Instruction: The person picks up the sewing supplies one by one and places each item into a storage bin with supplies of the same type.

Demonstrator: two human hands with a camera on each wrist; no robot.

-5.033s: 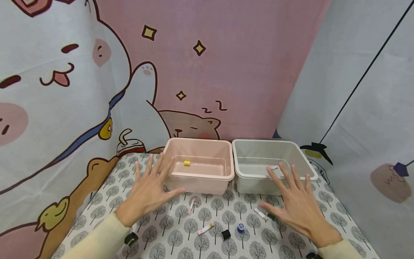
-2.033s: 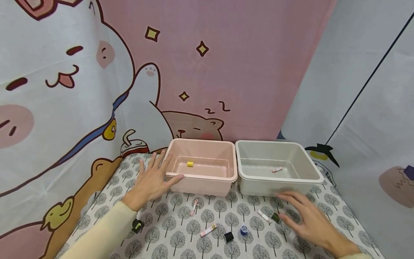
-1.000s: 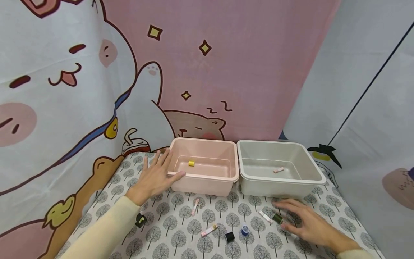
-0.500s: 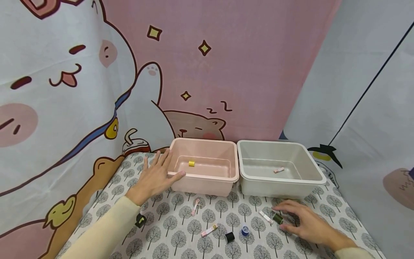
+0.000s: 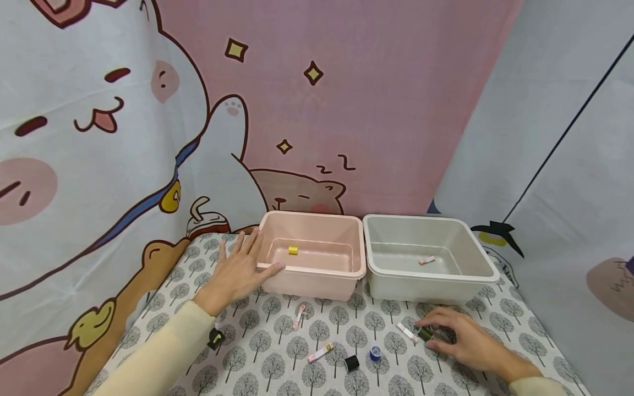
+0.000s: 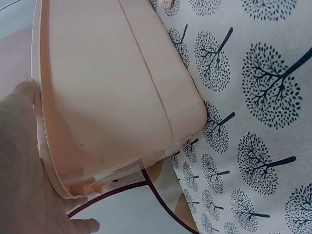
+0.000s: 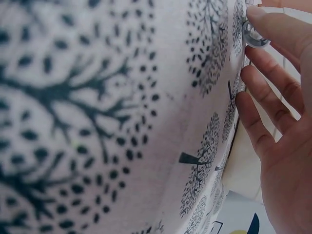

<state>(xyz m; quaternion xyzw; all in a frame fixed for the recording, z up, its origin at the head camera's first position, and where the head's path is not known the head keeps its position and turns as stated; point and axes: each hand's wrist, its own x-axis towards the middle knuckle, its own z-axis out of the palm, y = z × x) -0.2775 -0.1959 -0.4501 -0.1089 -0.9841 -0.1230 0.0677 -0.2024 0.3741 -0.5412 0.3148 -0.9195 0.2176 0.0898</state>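
My right hand (image 5: 468, 339) is low over the cloth, with a dark green spool of thread (image 5: 425, 333) between its thumb and index fingertip. In the right wrist view the spool's clear round end (image 7: 256, 35) shows between those digits, while the other fingers are loosely bent. My left hand (image 5: 235, 275) rests at the left side of the pink bin (image 5: 311, 280), fingers spread and fairly straight. The left wrist view has that hand lying along the bin's rim (image 6: 45, 141). Inside the pink bin lies a yellow spool (image 5: 293, 250).
Beside the pink bin stands a grey bin (image 5: 421, 283) holding a small pink-and-white strip (image 5: 427, 260). On the tree-print cloth lie a white strip (image 5: 407, 332), a pink strip (image 5: 299, 317), another pink strip (image 5: 320, 352), a black spool (image 5: 351, 363), a blue spool (image 5: 375, 352) and a dark object (image 5: 215, 338).
My right hand has come down from beside the grey bin to the green spool, its thumb and index finger closing round it. The left hand has settled at the pink bin's left side.
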